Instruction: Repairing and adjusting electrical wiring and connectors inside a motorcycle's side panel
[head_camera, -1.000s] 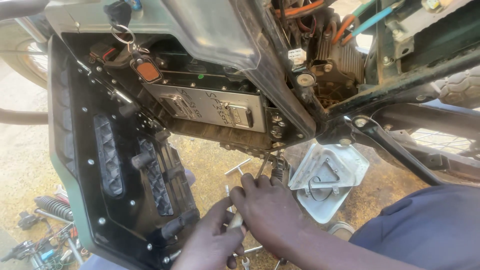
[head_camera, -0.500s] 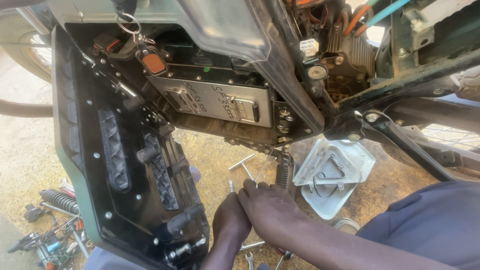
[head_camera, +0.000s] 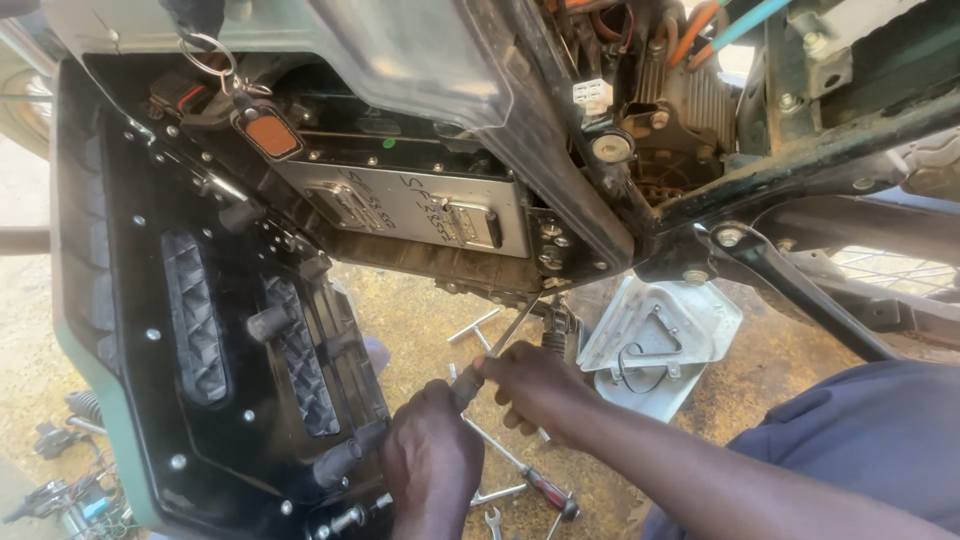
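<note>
My left hand (head_camera: 432, 462) grips the dark handle of a screwdriver (head_camera: 510, 335). Its thin shaft slants up and to the right, with the tip near the lower edge of the motorcycle frame, just below the silver battery box (head_camera: 420, 205). My right hand (head_camera: 530, 385) closes around the screwdriver near the top of the handle, touching the left hand. My right forearm comes in from the lower right, beside my blue clothing. The hinged black side cover (head_camera: 200, 350) hangs open directly left of both hands.
An orange key fob (head_camera: 270, 135) dangles on a ring at the upper left. On the sandy ground lie a grey metal plate (head_camera: 655, 340), a red-handled screwdriver (head_camera: 545, 490), small wrenches (head_camera: 492, 495) and a T-handled tool (head_camera: 475, 325). A coil spring (head_camera: 85, 405) lies at the far left.
Both hands were low over the tools on the ground; they now hold a screwdriver raised with its tip toward the underside of the frame.
</note>
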